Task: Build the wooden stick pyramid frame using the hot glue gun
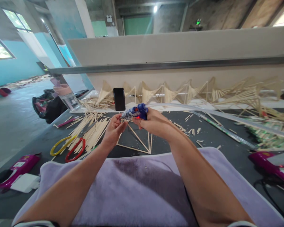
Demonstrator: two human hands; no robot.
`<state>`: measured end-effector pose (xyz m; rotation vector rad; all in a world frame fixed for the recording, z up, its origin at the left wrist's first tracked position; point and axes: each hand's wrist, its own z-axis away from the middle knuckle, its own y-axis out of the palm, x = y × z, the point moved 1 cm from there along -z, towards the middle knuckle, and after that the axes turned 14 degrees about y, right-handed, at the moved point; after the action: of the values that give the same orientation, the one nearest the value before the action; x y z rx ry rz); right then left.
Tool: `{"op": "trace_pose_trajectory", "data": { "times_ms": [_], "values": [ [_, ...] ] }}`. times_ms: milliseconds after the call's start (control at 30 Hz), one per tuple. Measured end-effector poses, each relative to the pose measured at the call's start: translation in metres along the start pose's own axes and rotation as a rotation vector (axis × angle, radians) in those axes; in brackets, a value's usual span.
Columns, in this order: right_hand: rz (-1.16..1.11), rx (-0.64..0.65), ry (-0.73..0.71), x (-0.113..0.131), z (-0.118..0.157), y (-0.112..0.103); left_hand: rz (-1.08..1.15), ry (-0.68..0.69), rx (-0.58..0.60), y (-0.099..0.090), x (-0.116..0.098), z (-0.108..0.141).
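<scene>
My right hand [155, 121] grips a blue hot glue gun [142, 110] with a small red light on its body. A clear glue stick [203, 109] trails from its rear, off to the right. The gun's tip points left, to the fingertips of my left hand [113, 130]. My left thumb and fingers are pinched at the top of a wooden stick frame [133, 148]. Thin sticks make up this triangular frame, which meets the dark table below my hands. Fingers and gun hide the joint at its top.
Loose sticks [98, 129], yellow-and-red-handled scissors [76, 148] and a bottle [69, 97] lie or stand left. A black phone [119, 99] leans behind my hands. Finished stick structures [151, 93] line the back. Magenta tools [21, 167] flank a purple cloth [132, 189]. Stick offcuts lie right.
</scene>
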<state>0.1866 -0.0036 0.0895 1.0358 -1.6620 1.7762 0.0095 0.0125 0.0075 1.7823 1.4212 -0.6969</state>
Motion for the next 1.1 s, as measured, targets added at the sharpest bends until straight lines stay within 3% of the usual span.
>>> {"op": "trace_pose_trajectory", "data": {
  "times_ms": [500,867,1100],
  "values": [
    [0.066,0.028,0.022,-0.002,0.002,-0.015,-0.040,-0.023,-0.042,0.001,0.001,-0.001],
    [-0.090,0.012,0.014,-0.006,-0.005,-0.002,-0.040,-0.024,-0.037,0.002,0.000,-0.001],
    [-0.209,0.017,-0.044,0.000,0.005,-0.022,-0.079,-0.008,-0.021,0.005,-0.007,0.000]
  ]
}}
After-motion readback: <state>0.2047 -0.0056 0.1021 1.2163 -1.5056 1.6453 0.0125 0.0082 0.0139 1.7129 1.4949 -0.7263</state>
